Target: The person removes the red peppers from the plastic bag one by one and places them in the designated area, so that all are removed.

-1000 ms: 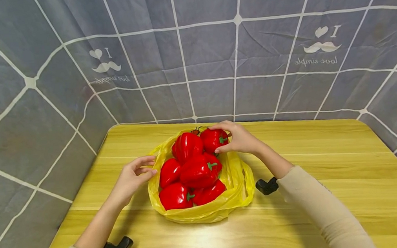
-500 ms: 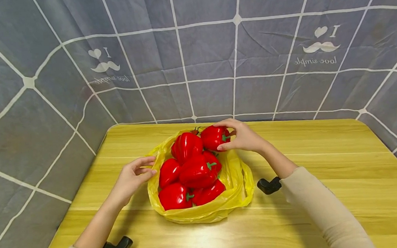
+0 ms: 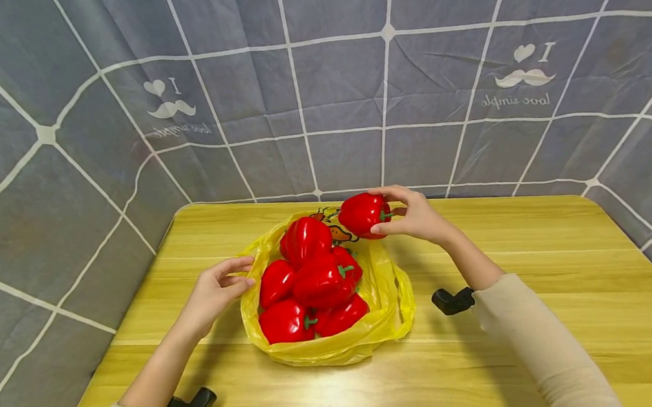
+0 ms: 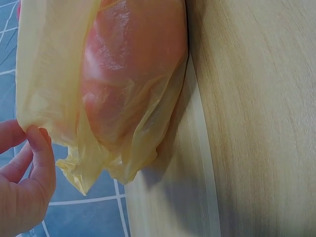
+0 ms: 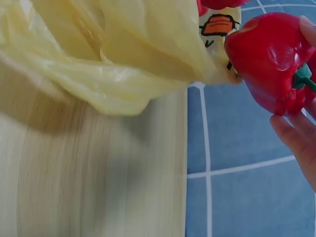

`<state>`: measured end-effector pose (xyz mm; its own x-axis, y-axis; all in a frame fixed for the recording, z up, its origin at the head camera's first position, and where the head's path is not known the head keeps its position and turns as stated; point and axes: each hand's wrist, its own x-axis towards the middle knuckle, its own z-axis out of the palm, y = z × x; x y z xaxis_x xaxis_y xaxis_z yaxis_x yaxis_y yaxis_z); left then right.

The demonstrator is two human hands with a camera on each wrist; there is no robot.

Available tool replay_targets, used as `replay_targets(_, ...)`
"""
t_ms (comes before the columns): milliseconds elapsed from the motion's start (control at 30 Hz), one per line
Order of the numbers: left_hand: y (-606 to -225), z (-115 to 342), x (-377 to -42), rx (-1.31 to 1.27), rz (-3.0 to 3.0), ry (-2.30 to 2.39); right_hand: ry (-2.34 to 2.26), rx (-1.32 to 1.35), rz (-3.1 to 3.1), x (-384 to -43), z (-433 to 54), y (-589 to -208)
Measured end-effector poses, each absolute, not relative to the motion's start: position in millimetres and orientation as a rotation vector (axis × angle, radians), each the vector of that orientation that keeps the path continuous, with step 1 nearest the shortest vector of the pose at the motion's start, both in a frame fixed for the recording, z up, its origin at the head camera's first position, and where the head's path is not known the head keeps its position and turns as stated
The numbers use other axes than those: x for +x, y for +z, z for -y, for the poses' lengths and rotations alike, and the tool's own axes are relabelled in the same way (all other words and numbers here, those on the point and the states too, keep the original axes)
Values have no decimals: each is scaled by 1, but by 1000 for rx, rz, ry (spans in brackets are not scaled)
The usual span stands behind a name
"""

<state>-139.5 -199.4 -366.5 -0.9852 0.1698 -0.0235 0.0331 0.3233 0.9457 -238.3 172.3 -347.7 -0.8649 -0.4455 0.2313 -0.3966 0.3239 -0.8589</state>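
Observation:
A yellow plastic bag [image 3: 339, 351] lies spread open on the table with several glossy red bell peppers [image 3: 321, 281] heaped inside. My right hand [image 3: 411, 215] grips one red bell pepper [image 3: 362, 215] by its stem end, fingers over the top and thumb below, over the bag's far right rim. In the right wrist view that bell pepper [image 5: 271, 59] shows its green stem turned toward the palm. At the bag's left rim, my left hand [image 3: 217, 292] pinches the plastic between thumb and fingers. The left wrist view shows the bag's side [image 4: 49, 69] drawn up at those fingertips.
The wood-patterned table [image 3: 540, 256] extends to both sides of the bag. Behind and to the left hangs a grey curtain [image 3: 345, 85] with white grid lines. Black wrist devices [image 3: 453, 301] sit near both sleeves. A printed cartoon [image 3: 337, 231] shows on the bag's inner back.
My right hand has lifted its bell pepper up and to the right, away from the others, uncovering a print on the bag. The left hand stays at the bag's rim.

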Motion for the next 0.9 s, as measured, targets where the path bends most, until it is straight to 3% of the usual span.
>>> replay_targets(900, -371, 200, -141, 190, -2438, 1756, -1705, -474, -2563, -228, -225, -354)
